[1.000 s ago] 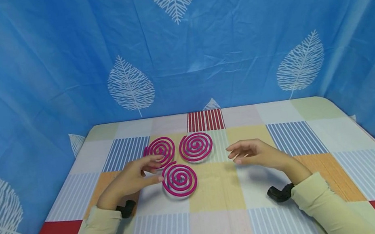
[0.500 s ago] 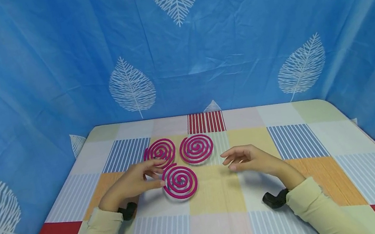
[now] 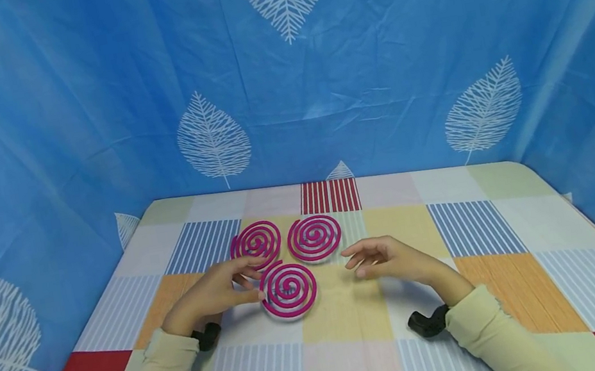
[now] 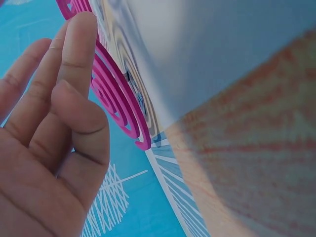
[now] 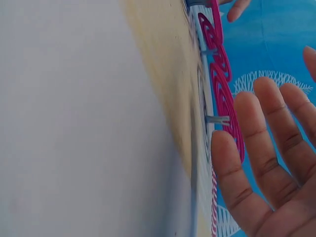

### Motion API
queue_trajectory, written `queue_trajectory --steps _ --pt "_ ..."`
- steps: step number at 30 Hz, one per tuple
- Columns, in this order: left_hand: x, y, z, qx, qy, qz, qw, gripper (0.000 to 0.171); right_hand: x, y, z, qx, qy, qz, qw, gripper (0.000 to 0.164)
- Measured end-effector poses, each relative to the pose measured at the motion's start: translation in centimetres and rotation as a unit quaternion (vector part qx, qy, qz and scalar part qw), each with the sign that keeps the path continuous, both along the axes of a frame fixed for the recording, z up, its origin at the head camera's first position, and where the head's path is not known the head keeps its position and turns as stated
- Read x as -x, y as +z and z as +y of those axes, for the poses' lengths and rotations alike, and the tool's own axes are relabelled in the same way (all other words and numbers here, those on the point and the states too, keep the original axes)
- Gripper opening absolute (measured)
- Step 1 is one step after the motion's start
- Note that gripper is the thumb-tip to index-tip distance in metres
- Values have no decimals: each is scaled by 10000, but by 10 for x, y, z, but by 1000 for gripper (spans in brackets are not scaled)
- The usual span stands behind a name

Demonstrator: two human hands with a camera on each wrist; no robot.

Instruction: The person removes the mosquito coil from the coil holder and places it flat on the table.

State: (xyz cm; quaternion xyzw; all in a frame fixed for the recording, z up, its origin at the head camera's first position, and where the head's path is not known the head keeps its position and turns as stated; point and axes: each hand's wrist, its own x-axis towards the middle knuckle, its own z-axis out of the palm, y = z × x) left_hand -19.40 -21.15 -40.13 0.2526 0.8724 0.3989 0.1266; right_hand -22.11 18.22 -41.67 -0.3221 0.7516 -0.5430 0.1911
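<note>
Because the three coils [image 3: 315, 235] seem propped on stands [image 5: 217, 119] above the tabletop [image 3: 346, 307], a light, level grip would suit; the left hand [image 3: 214, 291] (loose, grasping nothing) hovers just beside the front coil [image 3: 290, 288], the right hand [image 3: 393, 256], also released, apart.

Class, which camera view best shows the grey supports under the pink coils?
The right wrist: looking from the side, it shows grey supports beneath pink coils. The head view shows only bits through the coils; the left wrist, a small unclear part.
</note>
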Motion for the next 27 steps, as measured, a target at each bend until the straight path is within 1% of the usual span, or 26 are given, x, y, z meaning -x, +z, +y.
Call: queue_trajectory --steps 6,11,16,23,27 --pt "0 -4 0 24 134 -147 9998 69 3 -4 -8 -52 142 -48 9999 44" --pt "1 -5 1 -8 162 -239 9996 70 3 -3 -17 -74 296 -229 9993 45" --pt "1 -6 2 30 206 -313 9993 68 4 -4 -27 -113 276 -510 9983 45" --pt "3 -8 1 127 140 -258 9995 68 5 -5 -39 -158 238 -951 9951 49" --pt "3 -7 1 146 87 -203 9996 67 5 -6 -45 -165 273 -1060 9939 51"
